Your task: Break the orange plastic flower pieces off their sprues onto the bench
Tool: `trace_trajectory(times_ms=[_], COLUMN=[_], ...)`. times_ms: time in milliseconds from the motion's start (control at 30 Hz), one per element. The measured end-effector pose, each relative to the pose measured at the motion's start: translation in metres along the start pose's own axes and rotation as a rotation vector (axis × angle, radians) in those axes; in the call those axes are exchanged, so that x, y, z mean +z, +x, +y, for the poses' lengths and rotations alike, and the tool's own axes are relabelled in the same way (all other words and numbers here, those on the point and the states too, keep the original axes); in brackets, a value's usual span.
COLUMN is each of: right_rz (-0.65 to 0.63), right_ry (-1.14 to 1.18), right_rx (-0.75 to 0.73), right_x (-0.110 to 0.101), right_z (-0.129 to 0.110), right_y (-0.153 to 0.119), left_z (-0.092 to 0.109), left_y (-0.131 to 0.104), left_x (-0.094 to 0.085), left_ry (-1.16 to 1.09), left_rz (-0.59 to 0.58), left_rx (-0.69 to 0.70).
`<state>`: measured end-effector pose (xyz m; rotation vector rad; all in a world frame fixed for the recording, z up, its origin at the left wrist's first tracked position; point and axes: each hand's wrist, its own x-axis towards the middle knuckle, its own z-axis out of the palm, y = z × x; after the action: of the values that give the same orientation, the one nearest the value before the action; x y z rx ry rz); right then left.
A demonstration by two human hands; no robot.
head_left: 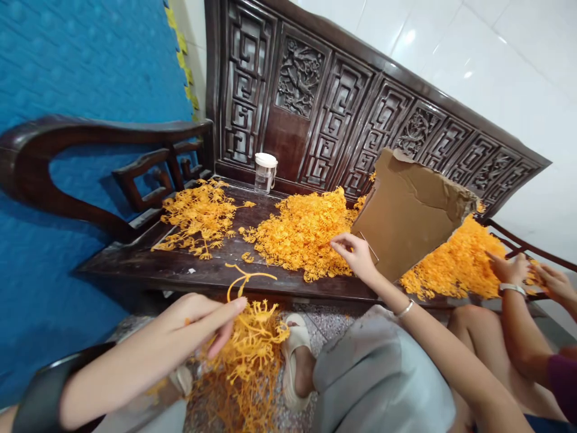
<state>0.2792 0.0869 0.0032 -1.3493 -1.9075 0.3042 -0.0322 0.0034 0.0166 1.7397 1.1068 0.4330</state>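
My left hand (210,322), low at the left, is closed on a branched orange plastic stem (246,276) whose thin arms stick up above the fingers. Just beyond that hand, many more orange plastic pieces (255,343) hang or heap over the floor; whether any of them join the held stem, I cannot tell. My right hand (356,255) is at the front right edge of the middle pile of small orange plastic pieces (306,231), beside a sheet of brown cardboard (410,204). Its thumb and fingers are pinched together, and what lies between them is too small to make out.
A dark carved wooden bench (216,273) carries the piles. At its left end is a smaller orange pile (201,216); a clear cup with a white lid (265,172) stands near the backrest. A co-worker's hands (511,270) reach toward the right pile (460,264).
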Motion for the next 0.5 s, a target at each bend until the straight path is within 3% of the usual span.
trace_trajectory(times_ms=[67, 167, 233, 367, 433, 500], right_rz=[-0.127, -0.519, -0.697, -0.625, -0.598, -0.613], right_ry=[0.144, 0.308, 0.357, 0.177, 0.102, 0.089], right_rx=[-0.025, -0.099, -0.148, -0.248, -0.363, -0.404], right_x=[0.000, 0.005, 0.012, 0.023, 0.020, 0.012], right_z=[-0.028, -0.068, -0.089, -0.114, -0.120, -0.123], right_y=[-0.006, -0.018, -0.027, -0.041, -0.045, -0.048], left_z=[0.001, 0.000, 0.000, 0.004, 0.004, -0.002], left_y=[0.003, 0.006, 0.009, 0.009, 0.003, -0.008], left_x=[0.000, 0.001, 0.003, 0.011, 0.017, 0.022], left_ry=[-0.019, 0.001, 0.026, 0.087, 0.128, 0.186], left_rz=[-0.002, -0.006, -0.010, -0.038, -0.041, 0.031], left_rx=[0.002, 0.029, 0.038, 0.012, 0.025, 0.055])
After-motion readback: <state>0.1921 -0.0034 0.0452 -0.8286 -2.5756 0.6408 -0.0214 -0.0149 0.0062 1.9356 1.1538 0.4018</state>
